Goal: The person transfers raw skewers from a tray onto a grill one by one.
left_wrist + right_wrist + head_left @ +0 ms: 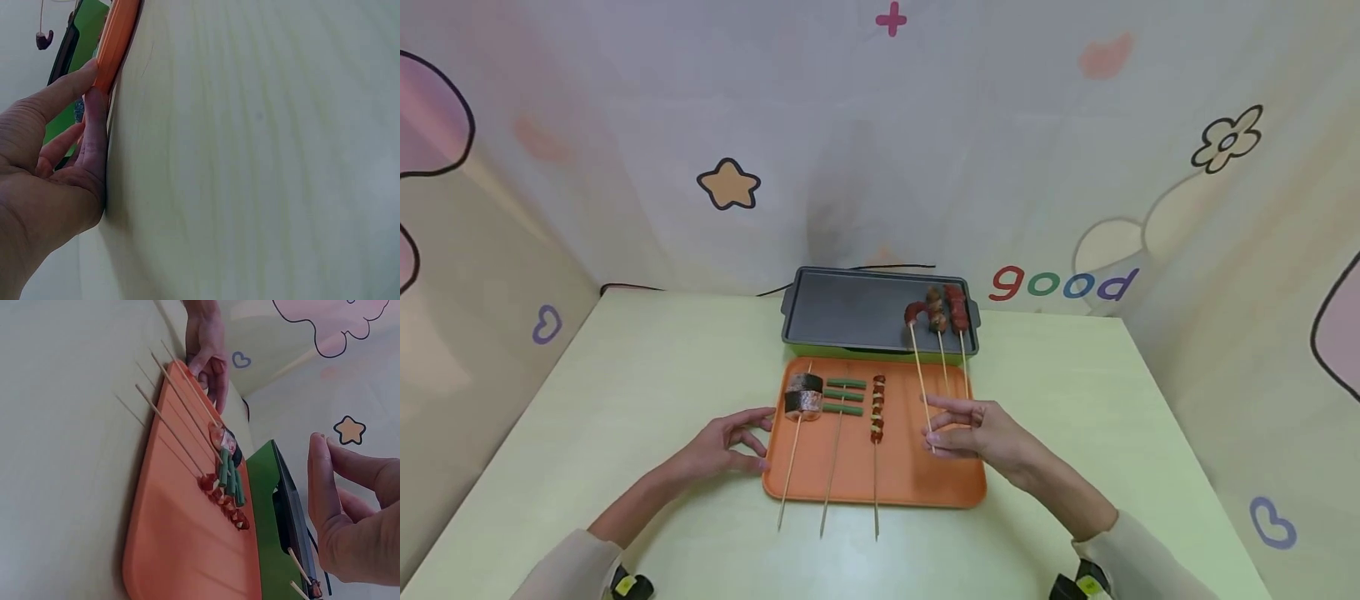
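Note:
My right hand (958, 427) pinches the lower end of a skewer (920, 367) with a curved dark-red piece of food at its tip. That tip is over the right part of the grey grill plate (857, 308), beside two skewers lying there, one with brownish chunks (937, 310) and one with red pieces (957, 308). In the right wrist view the thumb and fingertips of this hand (356, 506) meet. My left hand (730, 442) touches the left edge of the orange tray (925, 492), its fingers and thumb spread along the rim.
On the tray lie a skewer with thick black-banded rolls (803, 396), one with green sticks (845, 396) and one with small red and pale pieces (877, 408). Their sticks overhang the tray's near edge. The grill's green side (265, 506) stands right behind the tray, before a curtain.

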### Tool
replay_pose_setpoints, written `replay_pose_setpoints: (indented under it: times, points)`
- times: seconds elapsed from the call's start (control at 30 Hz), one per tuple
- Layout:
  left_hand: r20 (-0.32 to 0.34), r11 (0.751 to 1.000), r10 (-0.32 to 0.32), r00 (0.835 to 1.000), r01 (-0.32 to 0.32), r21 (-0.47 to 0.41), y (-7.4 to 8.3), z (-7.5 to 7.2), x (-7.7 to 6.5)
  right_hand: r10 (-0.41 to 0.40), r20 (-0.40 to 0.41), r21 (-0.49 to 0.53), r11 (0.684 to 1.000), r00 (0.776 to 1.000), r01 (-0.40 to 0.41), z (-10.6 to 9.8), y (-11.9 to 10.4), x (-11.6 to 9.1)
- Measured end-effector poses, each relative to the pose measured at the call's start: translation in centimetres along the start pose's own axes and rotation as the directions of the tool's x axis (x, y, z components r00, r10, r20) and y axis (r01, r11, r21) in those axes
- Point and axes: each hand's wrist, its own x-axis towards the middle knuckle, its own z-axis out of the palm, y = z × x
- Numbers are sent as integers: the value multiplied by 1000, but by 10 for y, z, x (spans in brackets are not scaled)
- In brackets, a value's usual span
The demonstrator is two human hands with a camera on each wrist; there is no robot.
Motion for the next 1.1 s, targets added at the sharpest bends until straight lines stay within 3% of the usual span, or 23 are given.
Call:
replay_pose_setpoints:
  times: [0.37, 0.57, 0.9, 1.1]
  points:
    - [0, 999, 27, 1000, -27, -38, 4, 2, -2, 44, -85, -4, 999, 995, -45, -9, -17, 28]
    - [-10, 1000, -11, 1000, 11, -25, 2, 1, -2, 56, -81, 28, 998, 995, -54, -13, -20, 43]
    - [0, 999, 45, 999, -45, -20, -3, 0, 0, 64, -83, 44, 997, 994, -61, -17, -17, 64]
    - [-1, 999, 25, 1000, -25, -33, -4, 0, 0, 63, -77, 41, 997, 995, -60, -15, -15, 68]
